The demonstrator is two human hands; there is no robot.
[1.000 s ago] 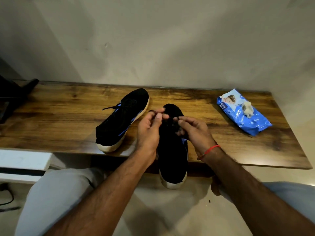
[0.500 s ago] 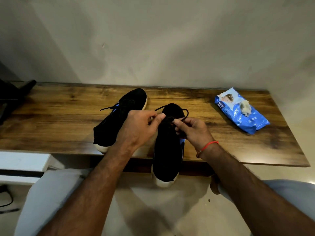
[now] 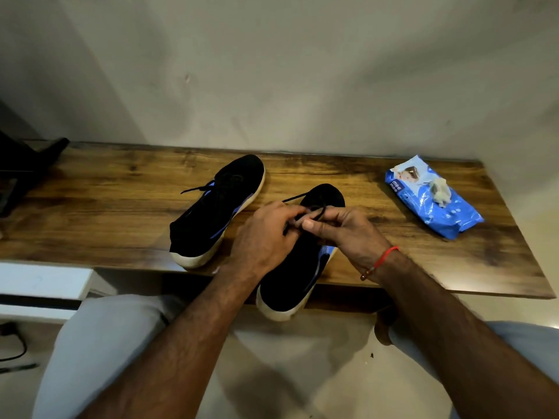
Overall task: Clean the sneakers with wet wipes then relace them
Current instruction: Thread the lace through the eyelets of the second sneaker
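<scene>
- both your hands meet at the centre of the frame, over the nearer sneaker [image 3: 298, 267], the black one with a white sole and its heel hanging off the front edge of the wooden table [image 3: 99, 219].
- your left hand [image 3: 266, 237] has its fingers curled in, pinching the black lace [image 3: 316, 213] right at the shoe's tongue.
- your right hand [image 3: 348, 229], red thread bracelet [image 3: 381, 261] on the wrist, pinches the same lace from the other side; the fingertips of the two hands are touching.
- one loose end of the lace runs up and left from your fingers across the toe.
- the second sneaker [image 3: 219, 211] lies just left of it, toe angled to the upper right, laces loose on top.
- the blue wet wipes pack [image 3: 435, 204] sits at right of the frame, well apart from the shoes, with a crumpled wipe [image 3: 440, 192] lying on it.
</scene>
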